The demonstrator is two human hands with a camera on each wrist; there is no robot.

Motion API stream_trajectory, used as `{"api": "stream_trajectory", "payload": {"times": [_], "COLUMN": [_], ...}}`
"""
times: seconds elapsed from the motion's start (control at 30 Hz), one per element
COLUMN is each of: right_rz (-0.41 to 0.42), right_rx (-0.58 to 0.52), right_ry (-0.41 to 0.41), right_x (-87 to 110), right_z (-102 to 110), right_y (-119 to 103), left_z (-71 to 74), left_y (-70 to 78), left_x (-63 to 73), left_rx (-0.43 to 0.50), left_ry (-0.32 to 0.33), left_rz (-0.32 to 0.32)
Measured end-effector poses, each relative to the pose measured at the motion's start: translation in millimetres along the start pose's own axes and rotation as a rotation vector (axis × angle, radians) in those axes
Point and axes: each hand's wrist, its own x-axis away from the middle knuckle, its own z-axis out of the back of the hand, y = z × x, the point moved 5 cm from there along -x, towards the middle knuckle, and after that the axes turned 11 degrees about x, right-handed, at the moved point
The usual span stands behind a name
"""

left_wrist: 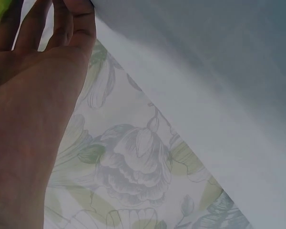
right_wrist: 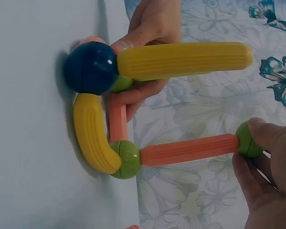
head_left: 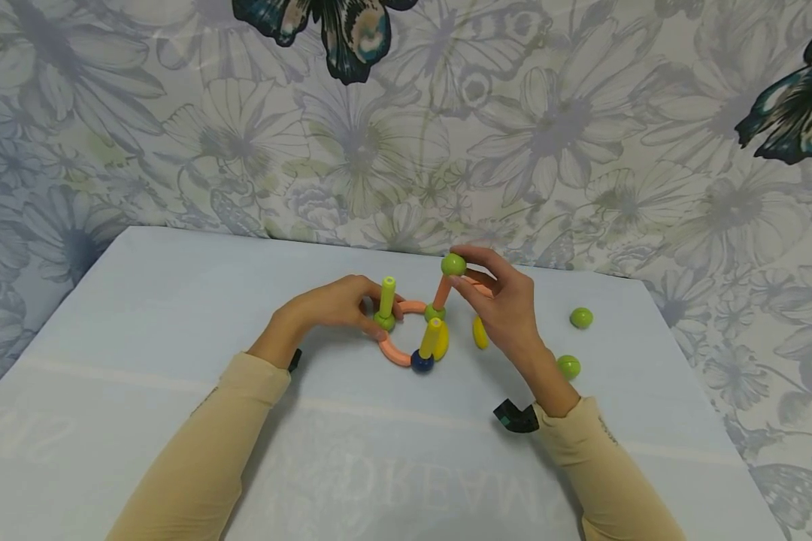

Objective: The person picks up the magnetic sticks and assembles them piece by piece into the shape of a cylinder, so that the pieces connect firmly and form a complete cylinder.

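Observation:
A ring of curved orange and yellow rods joined by balls lies on the table. Its navy ball (right_wrist: 90,67) carries an upright yellow rod (right_wrist: 186,60). A lime rod (head_left: 388,297) stands on a green ball (head_left: 384,321) at the ring's left, which my left hand (head_left: 334,304) holds between thumb and fingers. From the far green ball (right_wrist: 126,159) rises a straight orange rod (right_wrist: 190,149). On that rod's top end sits another green ball (head_left: 453,264), pinched by thumb and fingers of my right hand (head_left: 507,304). The left wrist view shows mostly palm and wrist.
Two loose green balls, one farther back (head_left: 581,318) and one nearer (head_left: 568,367), lie right of my right hand. A curved yellow rod (head_left: 480,333) and an orange piece (head_left: 479,286) lie partly behind that hand. A flower-patterned wall (head_left: 392,150) borders the white table (head_left: 352,451).

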Motion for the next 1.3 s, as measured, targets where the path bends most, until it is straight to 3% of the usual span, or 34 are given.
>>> {"api": "stream_trajectory", "payload": {"times": [0.4, 0.77, 0.93, 1.1, 1.3], "right_rz": [-0.012, -0.064, -0.086, -0.205, -0.410], "right_rx": [0.036, 0.142, 0.194, 0.347, 0.531], "right_ry": [-0.001, 0.110, 0.156, 0.172, 0.052], "right_x": [-0.7, -8.4, -11.8, -13.6, -7.4], "right_z": [1.4, 33.6, 57.4, 92.3, 126.4], "right_y": [3.3, -12.4, 5.9, 25.2, 40.6], "left_z": [-1.0, 3.8, 8.3, 12.4, 13.9], "left_y": [-1.5, -4.0, -5.0, -4.8, -5.8], "left_x": [-1.6, -0.1, 0.3, 0.7, 1.2], "left_rx": [0.017, -0.040, -0.049, -0.058, -0.043], "left_ry": [-0.011, 0.111, 0.166, 0.205, 0.224], "left_rz": [-0.007, 0.047, 0.077, 0.077, 0.042]}}
